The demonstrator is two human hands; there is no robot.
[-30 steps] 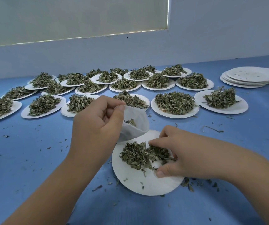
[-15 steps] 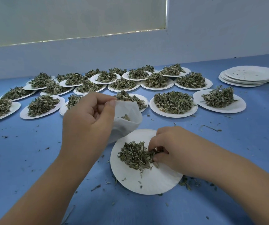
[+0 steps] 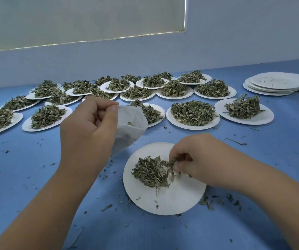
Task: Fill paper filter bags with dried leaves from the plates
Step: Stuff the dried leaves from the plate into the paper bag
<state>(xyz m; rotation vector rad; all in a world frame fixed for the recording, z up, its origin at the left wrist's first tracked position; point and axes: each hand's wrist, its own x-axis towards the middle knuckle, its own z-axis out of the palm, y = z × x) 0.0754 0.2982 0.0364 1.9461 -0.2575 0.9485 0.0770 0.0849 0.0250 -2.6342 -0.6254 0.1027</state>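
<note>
My left hand (image 3: 89,130) holds a white paper filter bag (image 3: 130,127) by its rim, raised above the blue table with its mouth facing right; a few leaf bits show inside. A white paper plate (image 3: 174,197) lies below it, near me, with a small heap of dried green leaves (image 3: 150,172). At the right edge of that heap my right hand (image 3: 199,159) pinches a tuft of the leaves, lifted slightly off the pile.
Several white plates heaped with dried leaves (image 3: 193,112) fill the back of the blue table (image 3: 28,168) from left to right. A stack of empty plates (image 3: 275,83) stands at the far right. Leaf crumbs are scattered around the near plate. A pale wall rises behind.
My right hand has closed on a tuft of leaves and drawn it up from the heap. The left hand with the bag has shifted slightly left and up.
</note>
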